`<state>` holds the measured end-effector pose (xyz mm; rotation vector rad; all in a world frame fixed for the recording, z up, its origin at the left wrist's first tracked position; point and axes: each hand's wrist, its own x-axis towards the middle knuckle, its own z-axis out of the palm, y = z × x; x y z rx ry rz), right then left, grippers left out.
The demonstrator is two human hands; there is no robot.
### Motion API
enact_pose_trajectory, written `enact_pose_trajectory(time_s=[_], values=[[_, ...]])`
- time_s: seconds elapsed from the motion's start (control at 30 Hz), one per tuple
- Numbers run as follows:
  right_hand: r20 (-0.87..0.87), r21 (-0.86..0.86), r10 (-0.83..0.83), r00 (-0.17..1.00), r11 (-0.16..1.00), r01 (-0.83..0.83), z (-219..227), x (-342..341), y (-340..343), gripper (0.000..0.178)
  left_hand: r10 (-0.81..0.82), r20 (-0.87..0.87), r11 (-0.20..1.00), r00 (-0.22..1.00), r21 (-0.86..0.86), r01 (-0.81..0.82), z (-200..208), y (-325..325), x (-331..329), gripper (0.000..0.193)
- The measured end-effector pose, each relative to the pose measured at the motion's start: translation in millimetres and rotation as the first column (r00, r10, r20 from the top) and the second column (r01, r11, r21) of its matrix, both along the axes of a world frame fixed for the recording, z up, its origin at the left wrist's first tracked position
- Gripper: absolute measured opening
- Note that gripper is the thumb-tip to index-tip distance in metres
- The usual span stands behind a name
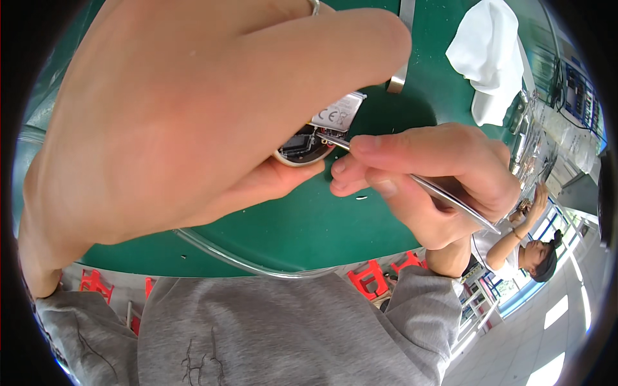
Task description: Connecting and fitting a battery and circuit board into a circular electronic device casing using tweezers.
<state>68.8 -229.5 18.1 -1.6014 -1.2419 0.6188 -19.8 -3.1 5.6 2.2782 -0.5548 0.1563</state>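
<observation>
Pinching tweezers [460,206] in right hand [450,174], clasping round device [301,153] in left hand [161,128]

Held near mid-view, over the green table [322,235], with left fingers curled around the device's pale rim. Clenched firmly enough on both sides to show closed grips: right thumb against fingers on the metal shanks, tips aimed leftward into the dark opening, beside tiny reddish parts. Cannot tell whether touching them.

Hidden behind the left hand: much of the device's far side. Partly covered by a long left finger: silver piece [338,114], tilted up at the device's upper right edge. Too dark and small to sort out: the black interior. Cut off at the top: flat metal strip [398,80], also crossed by the finger. Cut off below: grey garment [277,328].

Legible on the silver piece: bold dark letters beside a small symbol; finer print too small to read.

Bounded in front by a curved table edge, with red stools [369,280] beyond. Open to movement: green stretch between the wrists, marked by one white speck [362,198]. Lying upper right: white cloth [486,58]. Visible far right: person in dark cap [524,257].
</observation>
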Motion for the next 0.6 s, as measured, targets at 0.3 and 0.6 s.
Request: enact_pose_trajectory(time_s=[0.3, 0.6], values=[[-0.051, -0.062, -0.046, 0.998, 0.997, 0.043, 3.7, -5.1, 4.0, 0.012, -0.001, -0.003, 1.000, 1.000, 0.016, 0.001, 3.7, 4.6, -3.4, 0.052], [-0.029, 0.030, 0.010, 1.000, 1.000, -0.009, -1.0, -1.6, 2.4, 0.014, -0.003, -0.002, 0.999, 1.000, 0.043, 0.003, 3.5, 2.9, -3.0, 0.053]])
